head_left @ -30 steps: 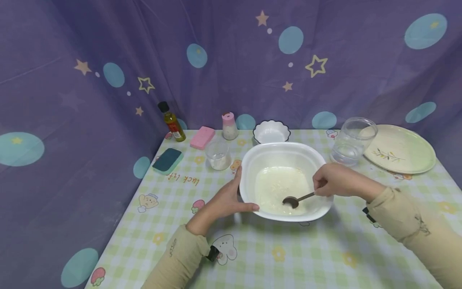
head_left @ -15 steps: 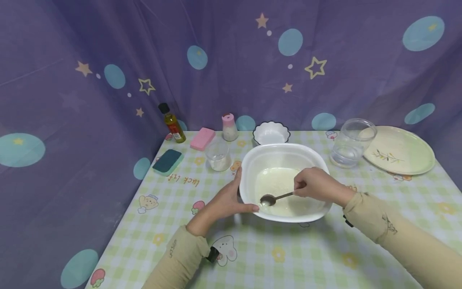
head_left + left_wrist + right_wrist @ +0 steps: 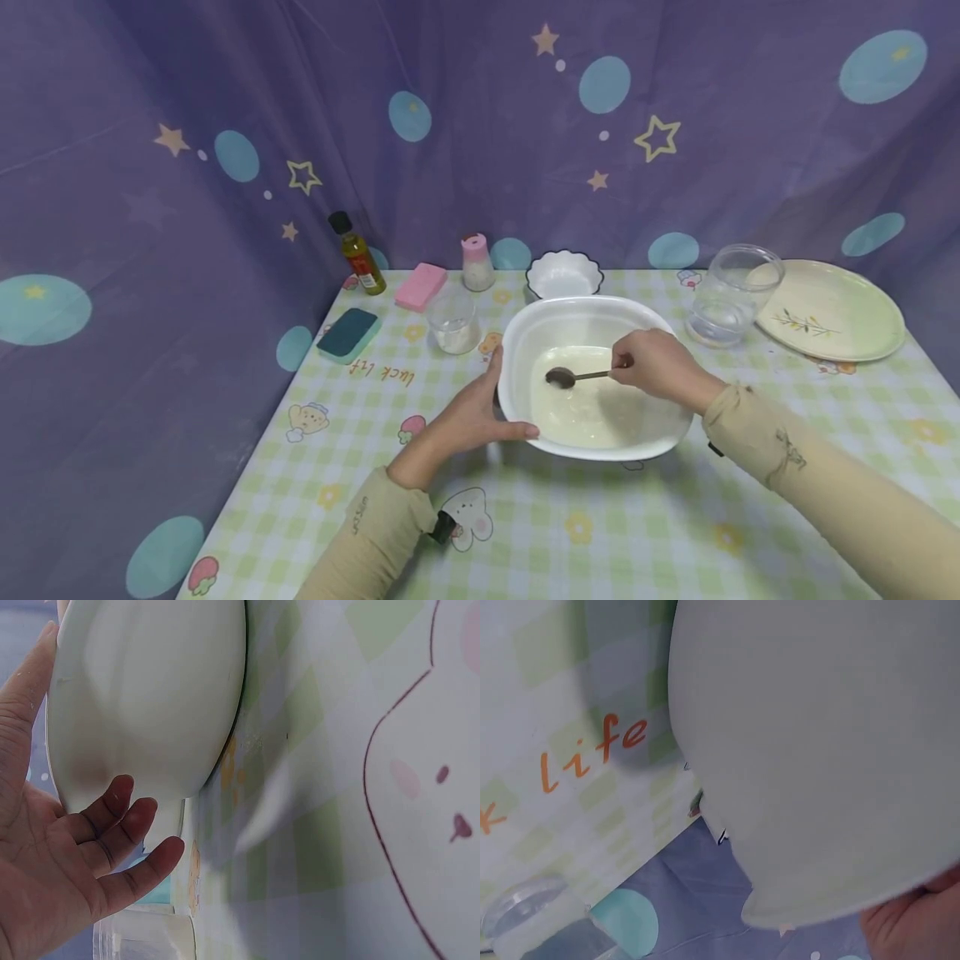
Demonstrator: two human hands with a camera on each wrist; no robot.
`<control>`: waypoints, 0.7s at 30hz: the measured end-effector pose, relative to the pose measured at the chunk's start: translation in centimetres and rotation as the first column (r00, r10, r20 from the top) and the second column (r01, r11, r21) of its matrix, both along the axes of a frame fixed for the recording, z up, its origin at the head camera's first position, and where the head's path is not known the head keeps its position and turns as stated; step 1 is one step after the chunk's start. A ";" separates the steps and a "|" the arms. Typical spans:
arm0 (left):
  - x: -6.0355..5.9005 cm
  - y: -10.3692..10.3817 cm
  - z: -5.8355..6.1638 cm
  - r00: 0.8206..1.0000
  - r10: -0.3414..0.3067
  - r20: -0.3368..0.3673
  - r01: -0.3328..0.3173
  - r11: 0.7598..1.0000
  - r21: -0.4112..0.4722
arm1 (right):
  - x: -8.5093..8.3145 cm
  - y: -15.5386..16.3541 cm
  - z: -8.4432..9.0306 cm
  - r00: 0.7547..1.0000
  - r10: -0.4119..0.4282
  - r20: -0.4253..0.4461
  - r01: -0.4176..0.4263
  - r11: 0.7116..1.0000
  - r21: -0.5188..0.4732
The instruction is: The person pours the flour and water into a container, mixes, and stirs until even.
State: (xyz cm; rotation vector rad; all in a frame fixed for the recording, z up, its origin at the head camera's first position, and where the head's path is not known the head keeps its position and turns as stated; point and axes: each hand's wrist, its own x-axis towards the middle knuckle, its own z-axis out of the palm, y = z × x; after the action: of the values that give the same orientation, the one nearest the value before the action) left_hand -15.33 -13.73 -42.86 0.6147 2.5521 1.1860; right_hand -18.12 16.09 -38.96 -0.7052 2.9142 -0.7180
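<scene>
A large white bowl (image 3: 585, 321) holds a pale, milky liquid with small lumps in it. My left hand (image 3: 468, 417) steadies the bowl's left side, thumb over the near rim and fingers spread along the outer wall. From the left wrist view, several fingertips of that hand (image 3: 45, 862) lie against or close under the bowl (image 3: 157, 690). Over the bowl's right half, my right hand (image 3: 660, 364) pinches the handle of a dark metal spoon (image 3: 561, 378), whose head dips into the liquid left of centre. In the right wrist view the bowl (image 3: 817, 765) hides the spoon and most of the hand (image 3: 915, 922).
Behind the bowl stand a scalloped white dish (image 3: 564, 275) and a pink-topped shaker (image 3: 477, 262). Leftward are a clear cup (image 3: 453, 325), pink sponge (image 3: 422, 287), green sponge (image 3: 348, 335) and oil bottle (image 3: 360, 258). A clear jug (image 3: 731, 296) and oval plate (image 3: 832, 304) stand right.
My right hand has swept the spoon from the bowl's near right leftward along the near side, then away from me toward the middle left. My left hand and the bowl have stayed put.
</scene>
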 end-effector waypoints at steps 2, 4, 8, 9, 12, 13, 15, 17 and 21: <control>0.0 0.0 0.0 1.000 -0.001 0.000 0.001 1.000 0.001 | -0.1 0.3 0.2 1.000 -0.004 0.000 0.004 1.000 0.011; -0.1 0.0 0.0 1.000 -0.002 0.005 0.002 1.000 0.002 | -0.1 0.7 0.4 1.000 -0.007 -0.002 0.007 1.000 0.026; -0.1 0.0 -0.1 1.000 -0.005 0.008 0.005 1.000 0.003 | 0.1 1.4 0.9 1.000 -0.011 -0.002 0.011 0.999 0.050; -0.1 0.0 -0.1 1.000 -0.004 0.009 0.004 1.000 0.003 | 0.1 1.6 1.1 1.000 -0.014 0.003 0.013 0.998 0.056; -0.1 0.0 0.0 1.000 -0.005 0.008 0.005 1.000 0.004 | 0.2 2.2 1.5 1.000 -0.016 0.025 0.014 0.997 0.075; -0.1 0.0 0.0 1.000 -0.007 0.005 0.007 1.000 0.005 | 0.2 2.4 1.7 0.999 -0.014 0.029 0.012 0.996 0.084; -0.1 0.0 0.0 1.000 -0.006 0.005 0.006 1.000 0.000 | 0.2 2.7 2.0 0.999 -0.009 0.045 0.004 0.995 0.097; -0.1 -0.1 -0.1 1.000 -0.007 0.001 0.007 1.000 -0.001 | 0.3 3.0 2.2 0.999 0.005 0.050 -0.010 0.994 0.109; -0.1 -0.1 -0.1 1.000 -0.001 0.009 0.001 1.000 -0.012 | 0.5 3.6 2.8 0.997 0.043 0.065 -0.050 0.992 0.118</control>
State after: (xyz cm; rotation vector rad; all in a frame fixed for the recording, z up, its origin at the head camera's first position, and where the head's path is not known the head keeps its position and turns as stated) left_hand -15.47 -13.82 -42.94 0.6070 2.5495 1.1699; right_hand -17.64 19.69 -36.17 -0.7217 2.8459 -0.5446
